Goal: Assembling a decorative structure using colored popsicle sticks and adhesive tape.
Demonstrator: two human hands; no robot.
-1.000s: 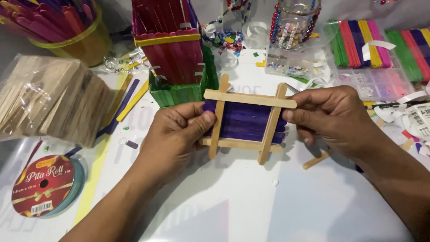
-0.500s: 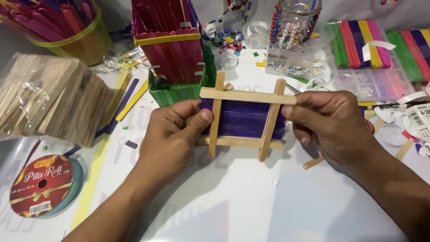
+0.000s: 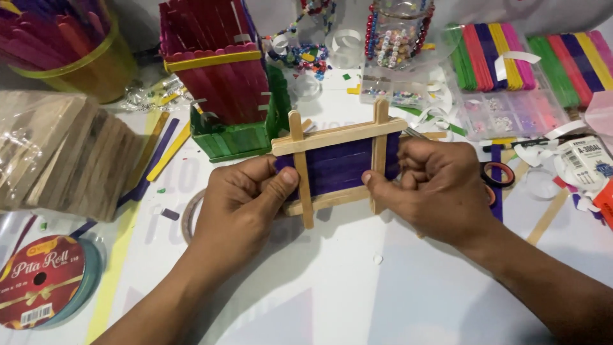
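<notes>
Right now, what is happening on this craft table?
A person holds a purple stick panel with a frame of plain wooden sticks across it, just above the white table. The left hand grips its left side, thumb on an upright stick; the right hand grips the right side. Behind it stands a red and green stick box, and a bag of plain sticks lies to the left.

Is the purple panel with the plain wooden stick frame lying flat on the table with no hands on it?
No, the left hand and right hand grip the purple stick panel at its two ends.
</notes>
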